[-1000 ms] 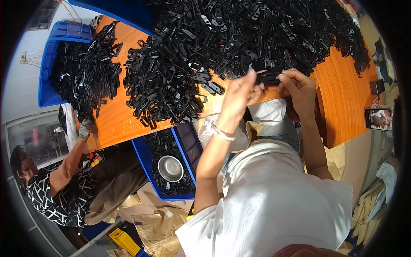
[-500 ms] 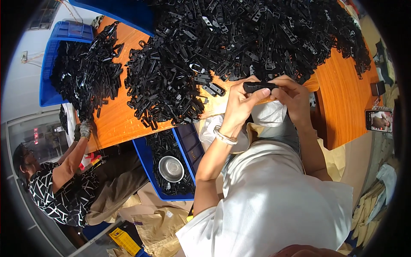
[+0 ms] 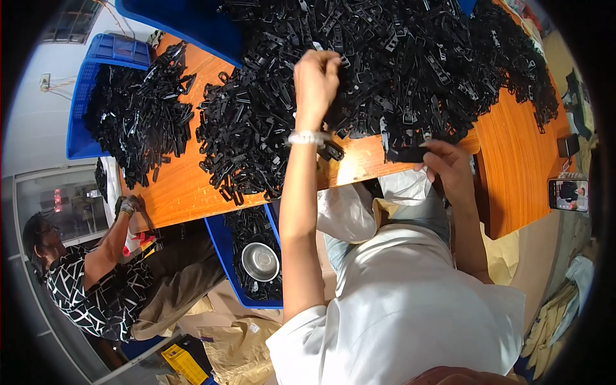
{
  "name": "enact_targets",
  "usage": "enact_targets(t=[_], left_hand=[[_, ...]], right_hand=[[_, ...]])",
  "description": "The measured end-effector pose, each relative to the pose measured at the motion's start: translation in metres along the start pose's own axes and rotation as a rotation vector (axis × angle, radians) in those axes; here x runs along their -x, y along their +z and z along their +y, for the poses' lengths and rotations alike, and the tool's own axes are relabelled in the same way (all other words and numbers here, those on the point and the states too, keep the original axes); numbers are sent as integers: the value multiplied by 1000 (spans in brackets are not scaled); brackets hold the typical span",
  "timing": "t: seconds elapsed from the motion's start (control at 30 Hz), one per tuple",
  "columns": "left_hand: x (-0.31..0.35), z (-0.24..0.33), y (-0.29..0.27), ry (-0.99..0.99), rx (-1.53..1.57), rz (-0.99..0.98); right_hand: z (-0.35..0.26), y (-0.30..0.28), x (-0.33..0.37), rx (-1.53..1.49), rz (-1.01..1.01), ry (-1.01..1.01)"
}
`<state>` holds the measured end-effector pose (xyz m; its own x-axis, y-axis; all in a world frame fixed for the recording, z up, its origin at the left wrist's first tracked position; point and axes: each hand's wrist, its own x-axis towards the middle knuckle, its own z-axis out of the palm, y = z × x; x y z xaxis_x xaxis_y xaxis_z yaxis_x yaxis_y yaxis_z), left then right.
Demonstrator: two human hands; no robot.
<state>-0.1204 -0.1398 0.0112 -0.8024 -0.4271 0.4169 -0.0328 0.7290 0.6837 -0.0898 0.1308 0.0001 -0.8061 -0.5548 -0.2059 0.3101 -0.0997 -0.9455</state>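
Note:
My left hand (image 3: 313,83) is stretched out over the big heap of small black plastic parts (image 3: 385,70), its fingers pinched together. What sits between those fingertips, if anything, is too small to make out. Close to the table's front edge, my right hand (image 3: 450,168) grips one end of a long black plastic piece (image 3: 408,154) between thumb and fingers. That piece points left, just in front of the heap. Some of the heap's parts are flat strips with slots; a few look grey.
A blue crate (image 3: 242,292) below the table holds black parts and a metal bowl (image 3: 260,262). To the left, a co-worker (image 3: 96,276) in gloves works beside another pile (image 3: 138,115). A phone (image 3: 569,194) stands at the right of the wooden table (image 3: 513,160).
My left hand has let go of the black piece and moved up and left onto the heap. My right hand keeps the piece, slightly lower. The view has shifted a little.

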Motion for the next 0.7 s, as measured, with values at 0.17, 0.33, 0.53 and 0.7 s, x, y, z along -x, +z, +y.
enact_targets(t=[0.17,0.33,0.53,0.7], left_hand=[[-40,-12,10,-38,-417,68],[-72,-6,20,-77,-482,112],[-69,-8,23,-148,-724,-165],[-74,-3,31,-182,-800,-142]], right_hand=[[5,-2,8,28,-26,50],[3,-6,9,39,0,69],[1,-10,11,42,46,93],[2,-5,8,11,-35,81]])
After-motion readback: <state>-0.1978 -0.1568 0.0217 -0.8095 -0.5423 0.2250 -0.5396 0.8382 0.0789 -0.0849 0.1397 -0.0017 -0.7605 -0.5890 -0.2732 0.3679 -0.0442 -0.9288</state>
